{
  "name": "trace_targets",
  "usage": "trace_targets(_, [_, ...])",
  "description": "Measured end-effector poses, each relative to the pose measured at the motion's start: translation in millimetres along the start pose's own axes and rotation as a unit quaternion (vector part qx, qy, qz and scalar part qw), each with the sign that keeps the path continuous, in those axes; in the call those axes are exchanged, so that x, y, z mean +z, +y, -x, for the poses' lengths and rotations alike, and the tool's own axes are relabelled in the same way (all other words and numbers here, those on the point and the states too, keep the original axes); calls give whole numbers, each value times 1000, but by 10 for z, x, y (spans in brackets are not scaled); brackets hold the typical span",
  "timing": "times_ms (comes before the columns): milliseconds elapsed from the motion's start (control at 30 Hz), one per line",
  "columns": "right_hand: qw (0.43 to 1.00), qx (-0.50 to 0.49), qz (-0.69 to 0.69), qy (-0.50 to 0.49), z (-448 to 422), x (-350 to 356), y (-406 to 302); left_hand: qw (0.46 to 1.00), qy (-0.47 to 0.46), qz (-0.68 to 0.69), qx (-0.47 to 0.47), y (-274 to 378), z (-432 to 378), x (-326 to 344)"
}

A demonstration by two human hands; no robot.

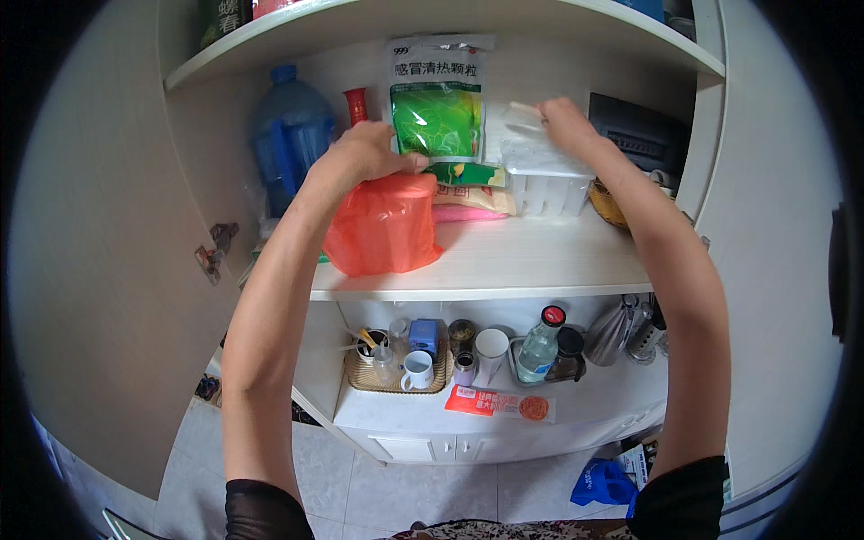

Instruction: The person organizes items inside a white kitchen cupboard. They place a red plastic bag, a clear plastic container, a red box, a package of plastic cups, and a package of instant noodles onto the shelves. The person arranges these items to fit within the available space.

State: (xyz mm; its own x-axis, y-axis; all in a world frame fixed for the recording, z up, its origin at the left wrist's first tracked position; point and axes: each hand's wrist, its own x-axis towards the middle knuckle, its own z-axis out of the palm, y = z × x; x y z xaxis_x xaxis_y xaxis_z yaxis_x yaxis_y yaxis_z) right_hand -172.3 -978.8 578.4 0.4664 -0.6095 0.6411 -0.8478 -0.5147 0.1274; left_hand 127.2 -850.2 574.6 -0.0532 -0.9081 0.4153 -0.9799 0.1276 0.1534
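Note:
My left hand (373,152) is over the top of a red plastic bag (385,226) wrapped around a boxy thing on the cupboard shelf. Its thumb points at the foot of a green and white medicine pouch (439,115), and its other fingers are hidden. Farther right, my right hand (569,123) pinches a pale, translucent flat item (525,116), blurred. Below it stands a white plastic container (548,189) with clear film over the top. Flat packets, among them a green one (466,173) and a pink one (466,214), lie stacked between the bag and the container.
A large blue water jug (287,135) stands at the left, a black box (638,135) and woven basket (607,204) at the right. On the lower counter are a tray (398,386) of cups, a glass bottle (538,351) and a red packet (499,403). Cupboard doors (101,236) flank me.

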Motion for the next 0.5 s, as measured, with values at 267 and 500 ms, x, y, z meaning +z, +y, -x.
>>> trace_targets(267, [969,23,-37,-242,277,140,79,989,-140,-30,-41,-173,-295,230])
trace_targets(500, [966,44,-84,-242,196,455,349,996,-69,-31,-56,14,-215,185])
